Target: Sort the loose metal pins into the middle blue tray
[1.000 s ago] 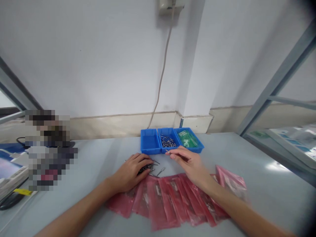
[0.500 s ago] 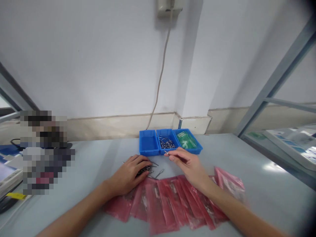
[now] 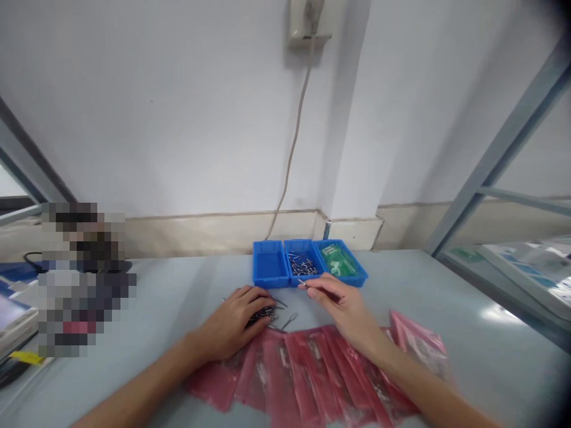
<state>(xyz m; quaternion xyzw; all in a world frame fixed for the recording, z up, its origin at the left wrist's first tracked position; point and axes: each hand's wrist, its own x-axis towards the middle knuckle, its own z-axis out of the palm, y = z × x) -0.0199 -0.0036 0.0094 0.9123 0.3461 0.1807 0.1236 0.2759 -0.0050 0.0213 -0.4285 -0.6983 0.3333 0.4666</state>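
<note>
My right hand (image 3: 341,300) is pinching a small metal pin (image 3: 302,282) between thumb and fingertips, just in front of the middle blue bin. That middle bin (image 3: 304,279) holds many short metal pins (image 3: 303,263). My left hand (image 3: 234,321) lies cupped on the table, fingers apart, over a pile of thin dark metal parts (image 3: 266,313). One part with a looped end (image 3: 289,321) sticks out of the pile towards the right. Pink plastic bags (image 3: 281,380) with small parts inside lie overlapping in a row below both hands.
An empty-looking blue bin (image 3: 270,261) stands at the left of the row. The right blue bin (image 3: 363,277) contains green bags (image 3: 339,261). A white cable (image 3: 297,131) hangs down the wall behind. A blurred-out person (image 3: 84,279) is at the far left.
The view has tilted slightly upward, so everything sits a little lower. My hands keep nearly the same pose, and the pin is still in my right hand.
</note>
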